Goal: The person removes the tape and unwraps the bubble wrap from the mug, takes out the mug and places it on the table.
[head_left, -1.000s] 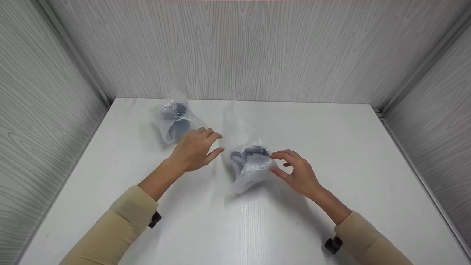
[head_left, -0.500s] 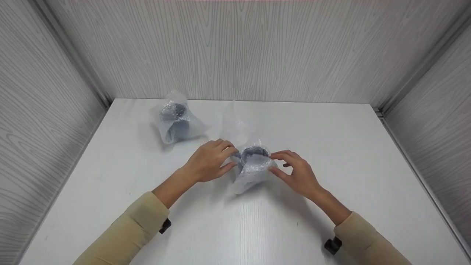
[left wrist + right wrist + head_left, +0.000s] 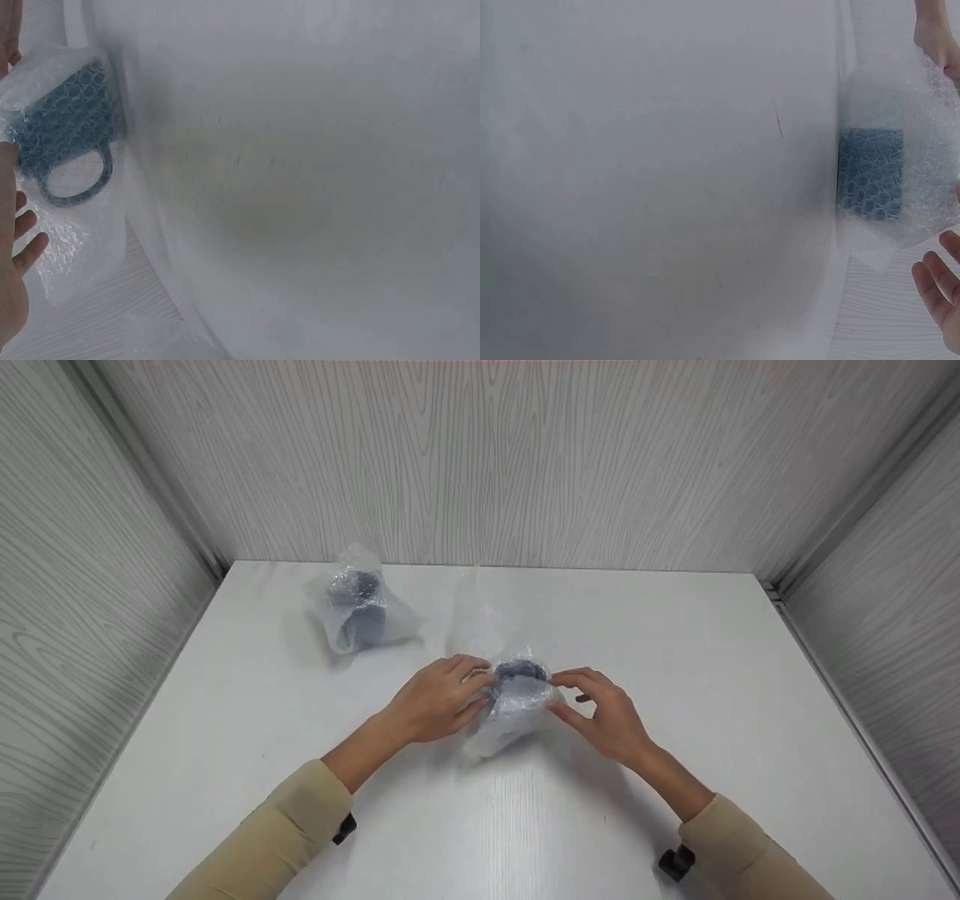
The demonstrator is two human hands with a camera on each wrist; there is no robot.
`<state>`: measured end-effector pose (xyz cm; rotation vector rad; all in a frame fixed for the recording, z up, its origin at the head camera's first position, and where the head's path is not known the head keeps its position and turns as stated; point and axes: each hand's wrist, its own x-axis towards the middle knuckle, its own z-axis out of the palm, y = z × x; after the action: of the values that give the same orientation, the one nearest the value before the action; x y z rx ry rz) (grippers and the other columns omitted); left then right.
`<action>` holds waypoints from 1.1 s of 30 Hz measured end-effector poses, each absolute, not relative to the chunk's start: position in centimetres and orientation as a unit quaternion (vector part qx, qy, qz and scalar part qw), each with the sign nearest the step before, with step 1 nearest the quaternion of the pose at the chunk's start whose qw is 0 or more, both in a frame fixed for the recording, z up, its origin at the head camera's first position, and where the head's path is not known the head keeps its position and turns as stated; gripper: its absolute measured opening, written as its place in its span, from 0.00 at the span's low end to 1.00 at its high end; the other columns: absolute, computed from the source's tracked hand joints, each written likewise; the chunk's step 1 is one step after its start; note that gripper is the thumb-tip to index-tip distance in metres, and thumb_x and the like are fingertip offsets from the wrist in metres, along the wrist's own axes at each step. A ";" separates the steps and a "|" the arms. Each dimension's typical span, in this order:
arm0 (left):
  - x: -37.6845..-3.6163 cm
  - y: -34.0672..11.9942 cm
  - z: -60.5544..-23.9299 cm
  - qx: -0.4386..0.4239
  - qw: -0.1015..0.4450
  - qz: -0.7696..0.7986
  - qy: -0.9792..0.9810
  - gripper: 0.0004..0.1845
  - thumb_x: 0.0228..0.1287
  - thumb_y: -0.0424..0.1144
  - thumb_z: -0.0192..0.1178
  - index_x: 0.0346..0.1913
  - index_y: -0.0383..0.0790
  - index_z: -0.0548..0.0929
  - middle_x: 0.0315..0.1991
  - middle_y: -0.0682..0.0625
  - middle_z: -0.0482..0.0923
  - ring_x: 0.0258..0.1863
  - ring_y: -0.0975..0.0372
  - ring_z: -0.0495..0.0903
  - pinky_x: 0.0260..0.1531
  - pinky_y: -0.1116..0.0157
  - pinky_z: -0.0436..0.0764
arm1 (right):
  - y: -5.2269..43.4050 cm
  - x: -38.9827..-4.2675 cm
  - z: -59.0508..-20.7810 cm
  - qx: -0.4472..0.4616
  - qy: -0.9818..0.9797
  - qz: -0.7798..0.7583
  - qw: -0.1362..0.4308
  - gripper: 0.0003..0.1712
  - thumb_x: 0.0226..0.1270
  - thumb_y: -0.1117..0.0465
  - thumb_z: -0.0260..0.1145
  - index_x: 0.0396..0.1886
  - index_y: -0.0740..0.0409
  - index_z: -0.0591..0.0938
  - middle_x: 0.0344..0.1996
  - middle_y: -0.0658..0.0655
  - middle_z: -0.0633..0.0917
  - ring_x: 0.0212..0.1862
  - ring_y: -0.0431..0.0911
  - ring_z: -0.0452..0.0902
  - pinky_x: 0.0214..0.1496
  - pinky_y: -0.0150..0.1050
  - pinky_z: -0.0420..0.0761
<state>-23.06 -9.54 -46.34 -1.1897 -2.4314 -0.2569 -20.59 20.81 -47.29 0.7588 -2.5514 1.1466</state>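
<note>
A blue mug [image 3: 71,112] in a clear bubble-wrap bag [image 3: 517,712] sits on the white table. Its handle [image 3: 105,169] shows through the plastic in the left wrist view. My left hand [image 3: 435,701] holds the wrapped mug from the left, fingers and thumb bent about that side. On the opposite side my right hand [image 3: 607,716] holds it with index finger and thumb at the bag's edge. Its other fingers [image 3: 931,289] spread free of the plastic in the right wrist view. Loose bag film [image 3: 480,622] stretches away behind the mug.
Farther back on the left stands a second bubble-wrapped blue item [image 3: 365,619]. Pale wood-grain panels [image 3: 480,457] close in the table [image 3: 675,622] at the back and both sides.
My left hand has left the other wrapped item, moving right and toward me to the near mug's left side. My right hand has stayed in place.
</note>
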 end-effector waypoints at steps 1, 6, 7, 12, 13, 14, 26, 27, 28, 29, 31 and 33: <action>-23.0 -9.5 -46.3 -0.429 0.210 -0.093 -0.874 0.16 0.74 0.44 0.65 0.60 0.45 0.85 0.61 0.46 0.84 0.61 0.54 0.84 0.60 0.56 0.86 | 20.8 -20.6 -47.3 0.259 -0.874 0.392 0.123 0.20 0.68 0.54 0.76 0.58 0.51 0.87 0.56 0.50 0.88 0.60 0.49 0.85 0.54 0.49 0.90; -22.9 -9.5 -46.2 -0.429 0.207 -0.096 -0.874 0.16 0.74 0.45 0.65 0.60 0.47 0.86 0.60 0.48 0.85 0.61 0.56 0.83 0.61 0.57 0.85 | 20.8 -20.5 -47.4 0.259 -0.872 0.394 0.129 0.20 0.68 0.55 0.77 0.58 0.52 0.87 0.57 0.50 0.88 0.61 0.49 0.85 0.53 0.48 0.90; -22.9 -9.5 -46.1 -0.429 0.206 -0.095 -0.874 0.16 0.74 0.46 0.65 0.60 0.48 0.86 0.60 0.48 0.85 0.61 0.56 0.83 0.61 0.58 0.85 | 20.8 -20.5 -47.4 0.261 -0.871 0.395 0.131 0.20 0.67 0.56 0.77 0.57 0.52 0.87 0.56 0.51 0.88 0.61 0.49 0.85 0.53 0.48 0.90; -22.9 -9.6 -46.1 -0.428 0.202 -0.084 -0.877 0.17 0.75 0.50 0.65 0.61 0.50 0.86 0.60 0.50 0.85 0.61 0.57 0.84 0.60 0.59 0.86 | 20.8 -20.4 -47.1 0.267 -0.867 0.399 0.134 0.18 0.67 0.58 0.77 0.56 0.53 0.88 0.53 0.52 0.88 0.58 0.49 0.86 0.51 0.50 0.91; -23.0 -9.6 -46.1 -0.428 0.201 -0.081 -0.877 0.17 0.75 0.50 0.65 0.61 0.50 0.86 0.60 0.50 0.85 0.61 0.57 0.84 0.60 0.59 0.86 | 20.8 -20.4 -47.1 0.267 -0.867 0.399 0.133 0.18 0.66 0.59 0.78 0.55 0.53 0.88 0.52 0.52 0.88 0.57 0.50 0.86 0.51 0.50 0.91; -23.0 -9.6 -46.2 -0.428 0.201 -0.079 -0.878 0.17 0.75 0.51 0.64 0.61 0.50 0.86 0.60 0.50 0.85 0.60 0.57 0.84 0.59 0.59 0.86 | 20.7 -20.4 -47.0 0.267 -0.867 0.398 0.133 0.18 0.66 0.59 0.78 0.55 0.53 0.88 0.51 0.52 0.88 0.56 0.50 0.86 0.51 0.50 0.91; -23.0 -9.5 -46.2 -0.431 0.204 -0.088 -0.875 0.16 0.75 0.50 0.65 0.59 0.50 0.86 0.59 0.50 0.86 0.59 0.57 0.84 0.57 0.58 0.87 | 20.4 -20.3 -45.8 0.237 -0.885 0.388 0.101 0.13 0.67 0.60 0.77 0.51 0.52 0.91 0.39 0.50 0.87 0.44 0.49 0.85 0.46 0.52 0.90; -23.0 -9.5 -46.2 -0.430 0.204 -0.090 -0.875 0.16 0.75 0.50 0.65 0.59 0.50 0.86 0.59 0.50 0.86 0.59 0.57 0.84 0.57 0.58 0.87 | 20.3 -20.3 -45.7 0.234 -0.886 0.388 0.096 0.13 0.67 0.59 0.77 0.51 0.51 0.91 0.39 0.50 0.87 0.43 0.48 0.85 0.46 0.51 0.90; -23.1 -9.5 -46.2 -0.430 0.204 -0.091 -0.875 0.16 0.74 0.50 0.65 0.59 0.50 0.86 0.59 0.50 0.86 0.59 0.57 0.84 0.57 0.58 0.87 | 20.3 -20.4 -45.6 0.231 -0.887 0.390 0.092 0.13 0.67 0.59 0.77 0.51 0.52 0.91 0.39 0.50 0.87 0.43 0.48 0.85 0.46 0.50 0.90; -23.1 -9.5 -46.3 -0.430 0.204 -0.092 -0.875 0.16 0.74 0.50 0.65 0.58 0.50 0.86 0.59 0.50 0.86 0.59 0.57 0.84 0.57 0.58 0.87 | 20.2 -20.4 -45.5 0.229 -0.887 0.392 0.087 0.13 0.67 0.59 0.77 0.51 0.52 0.91 0.39 0.50 0.88 0.42 0.47 0.84 0.45 0.48 0.90; -23.1 -9.4 -46.3 -0.429 0.204 -0.093 -0.875 0.15 0.74 0.50 0.66 0.58 0.50 0.86 0.59 0.50 0.86 0.60 0.57 0.84 0.58 0.59 0.87 | 20.2 -20.5 -45.3 0.225 -0.887 0.397 0.077 0.13 0.67 0.59 0.77 0.51 0.52 0.90 0.39 0.50 0.88 0.41 0.47 0.84 0.45 0.45 0.89; -23.1 -9.4 -46.4 -0.427 0.205 -0.094 -0.876 0.15 0.74 0.50 0.66 0.58 0.50 0.87 0.59 0.50 0.86 0.59 0.57 0.85 0.57 0.59 0.87 | 20.1 -20.6 -45.1 0.221 -0.886 0.402 0.065 0.13 0.68 0.59 0.77 0.51 0.52 0.90 0.38 0.51 0.87 0.41 0.46 0.84 0.44 0.40 0.88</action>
<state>-23.13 -9.40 -46.39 -1.1904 -2.4406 -0.2615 -20.56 20.12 -45.12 0.6681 -2.6751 1.2131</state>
